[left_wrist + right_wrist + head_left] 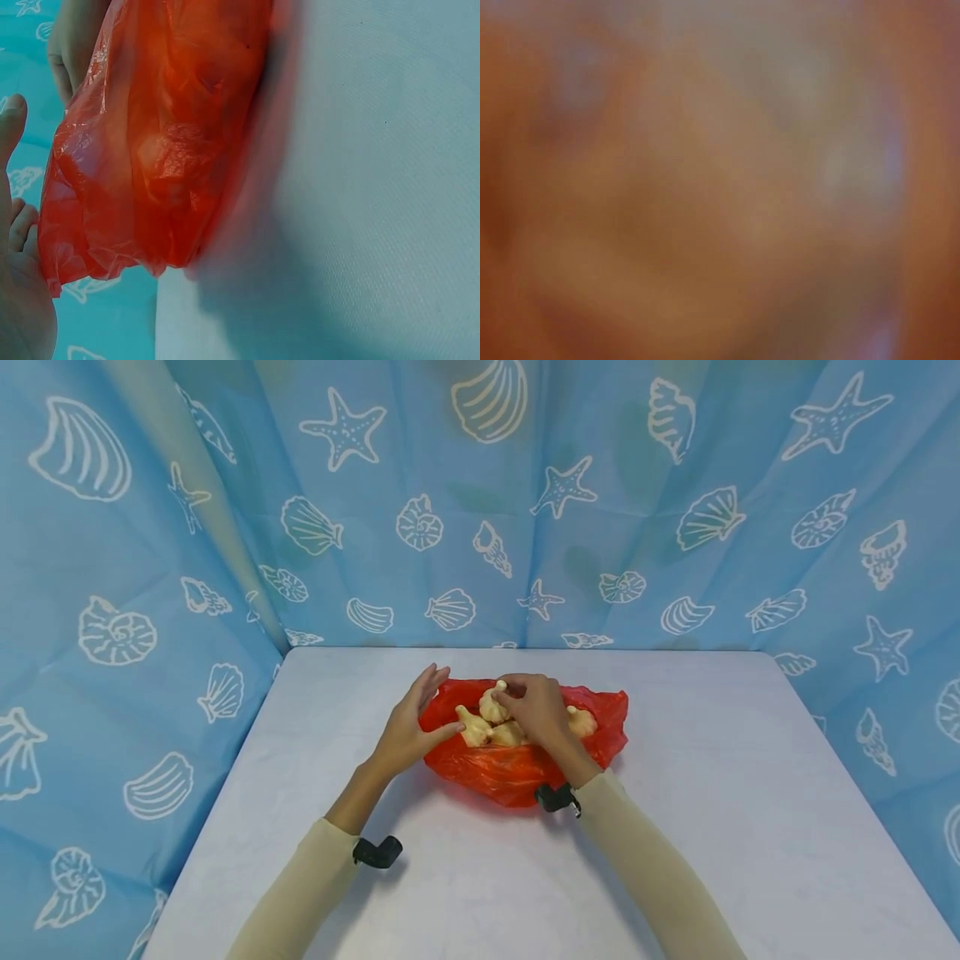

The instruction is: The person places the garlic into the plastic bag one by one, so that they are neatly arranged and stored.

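A red plastic bag (502, 774) lies on the table with its mouth open, and several pale garlic bulbs show inside. My right hand (538, 706) reaches over the bag and pinches one garlic bulb (492, 705) between thumb and fingers, above the others. Another garlic bulb (474, 727) sits at the left of the opening, close to my left thumb. With fingers extended and thumb apart, my left hand (408, 725) stays at the bag's left edge. In the left wrist view the bag (165, 150) hides most of the right hand (79, 41). The right wrist view is an orange-brown blur.
The bag stands toward the back of a white table (720, 827). A blue curtain (480, 560) with white shell and starfish prints hangs behind and at both sides. Dark wrist cameras sit at both cuffs, the right one (555, 797) right by the bag's front.
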Tool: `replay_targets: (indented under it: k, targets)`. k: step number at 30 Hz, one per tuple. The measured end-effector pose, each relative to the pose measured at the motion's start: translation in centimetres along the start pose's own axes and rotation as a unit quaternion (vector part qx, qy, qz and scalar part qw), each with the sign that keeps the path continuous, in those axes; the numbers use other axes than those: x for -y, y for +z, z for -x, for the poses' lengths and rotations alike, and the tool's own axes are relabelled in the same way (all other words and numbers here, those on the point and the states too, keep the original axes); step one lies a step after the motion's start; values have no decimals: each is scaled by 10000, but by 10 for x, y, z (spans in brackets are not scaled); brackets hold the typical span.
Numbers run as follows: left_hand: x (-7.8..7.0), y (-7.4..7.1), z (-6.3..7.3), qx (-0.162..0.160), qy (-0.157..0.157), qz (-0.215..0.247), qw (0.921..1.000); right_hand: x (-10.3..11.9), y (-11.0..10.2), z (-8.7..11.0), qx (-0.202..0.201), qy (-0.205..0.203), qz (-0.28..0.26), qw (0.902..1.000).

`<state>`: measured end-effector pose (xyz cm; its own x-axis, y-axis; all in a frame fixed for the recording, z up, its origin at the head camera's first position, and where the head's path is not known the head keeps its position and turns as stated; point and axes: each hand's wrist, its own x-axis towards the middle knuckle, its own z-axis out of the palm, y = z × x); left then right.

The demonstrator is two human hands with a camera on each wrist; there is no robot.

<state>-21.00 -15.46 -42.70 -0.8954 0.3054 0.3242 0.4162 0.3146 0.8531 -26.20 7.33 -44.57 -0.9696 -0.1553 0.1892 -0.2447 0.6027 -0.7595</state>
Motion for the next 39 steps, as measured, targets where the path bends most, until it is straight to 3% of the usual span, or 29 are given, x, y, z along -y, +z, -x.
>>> replay_targets:
  k: [7,19,39]
  targets:
    - [-1,1,-1,74,-22,53,10000,-6,4,-2,210,320,143,9992]
    - [7,6,-1,37,-182,-88,9998,-13,13,-2,205,190,396,9988]
    - [-2,5,-2,104,122,-104,9998,-15,16,-2,68,372,636,9973]
